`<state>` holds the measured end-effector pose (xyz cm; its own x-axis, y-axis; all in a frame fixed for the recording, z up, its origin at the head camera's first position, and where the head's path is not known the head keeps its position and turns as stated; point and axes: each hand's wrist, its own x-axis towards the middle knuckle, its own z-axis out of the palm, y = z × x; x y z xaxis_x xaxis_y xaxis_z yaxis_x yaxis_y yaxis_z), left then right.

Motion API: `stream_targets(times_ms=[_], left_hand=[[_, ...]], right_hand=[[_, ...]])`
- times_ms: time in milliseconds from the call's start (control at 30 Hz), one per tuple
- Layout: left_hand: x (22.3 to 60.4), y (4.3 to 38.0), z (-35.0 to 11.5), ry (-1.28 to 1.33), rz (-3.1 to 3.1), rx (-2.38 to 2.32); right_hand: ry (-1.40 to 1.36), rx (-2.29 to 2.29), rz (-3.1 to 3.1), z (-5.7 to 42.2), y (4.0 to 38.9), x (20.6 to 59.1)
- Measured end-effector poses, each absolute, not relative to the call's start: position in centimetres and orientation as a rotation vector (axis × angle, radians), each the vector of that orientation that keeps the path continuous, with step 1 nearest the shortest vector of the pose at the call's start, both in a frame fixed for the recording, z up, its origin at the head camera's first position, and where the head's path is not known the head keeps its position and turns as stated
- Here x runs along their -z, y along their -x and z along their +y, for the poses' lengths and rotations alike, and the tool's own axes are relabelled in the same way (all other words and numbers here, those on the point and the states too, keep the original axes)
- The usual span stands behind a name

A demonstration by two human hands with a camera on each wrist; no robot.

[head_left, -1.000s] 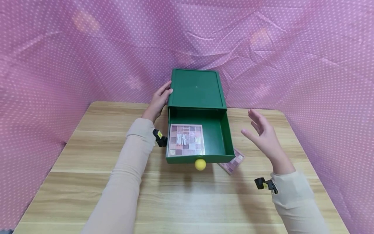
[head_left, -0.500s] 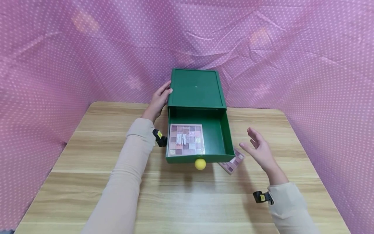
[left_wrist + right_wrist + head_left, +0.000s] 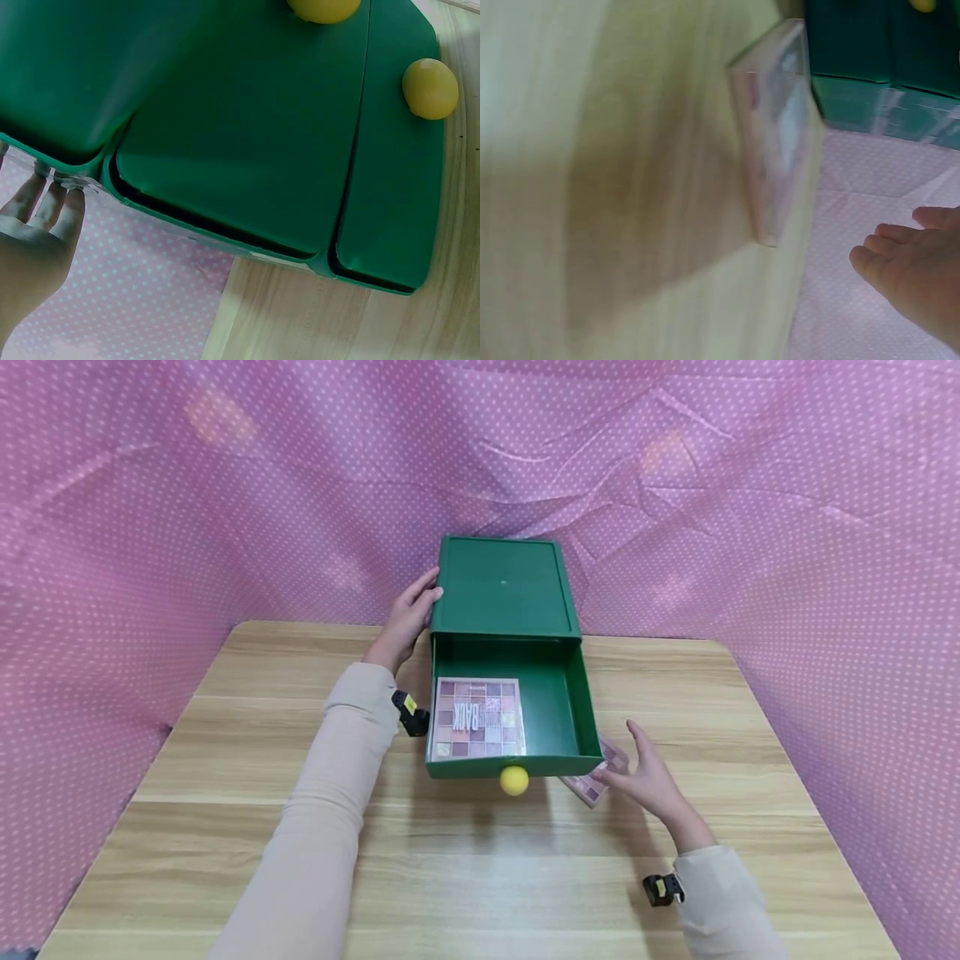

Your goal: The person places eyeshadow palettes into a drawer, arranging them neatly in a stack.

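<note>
A green drawer cabinet (image 3: 502, 585) stands at the back of the table with its top drawer (image 3: 551, 710) pulled out. Inside that drawer, on its left side, lies an eyeshadow palette (image 3: 477, 720) with "BACK" printed on it. Fairly straight fingers of my left hand (image 3: 402, 625) rest against the cabinet's left side; the left wrist view shows their tips at its edge. Another eyeshadow palette (image 3: 590, 787) lies on the table, partly hidden under the drawer's front right corner. Over this palette, my right hand (image 3: 648, 781) hovers with fingers extended and thumb apart, holding nothing.
A yellow ball knob (image 3: 514, 782) sticks out from the drawer front. Below it, the left wrist view shows closed lower drawers (image 3: 240, 150) with yellow knobs (image 3: 430, 88). Pink dotted cloth (image 3: 375, 485) hangs behind and beside the wooden table (image 3: 480, 885).
My right hand has come down and toward the front left, from beside the drawer to the palette on the table. My left hand and the cabinet have stayed in place.
</note>
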<state>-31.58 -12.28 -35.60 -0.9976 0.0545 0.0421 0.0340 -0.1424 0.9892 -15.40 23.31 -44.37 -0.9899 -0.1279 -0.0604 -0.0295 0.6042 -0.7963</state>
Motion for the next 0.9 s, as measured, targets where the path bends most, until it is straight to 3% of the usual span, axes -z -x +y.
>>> stream_targets(times_ms=[433, 900], left_hand=[[35.6, 31.7, -12.3, -0.104, 2.033, -2.365], [35.7, 31.9, -12.4, -0.110, 2.030, -2.364]], right_hand=[[0.381, 1.276, 2.885, 23.1, 15.9, 48.9], [0.356, 1.185, 2.896, 22.8, 15.9, 49.9]])
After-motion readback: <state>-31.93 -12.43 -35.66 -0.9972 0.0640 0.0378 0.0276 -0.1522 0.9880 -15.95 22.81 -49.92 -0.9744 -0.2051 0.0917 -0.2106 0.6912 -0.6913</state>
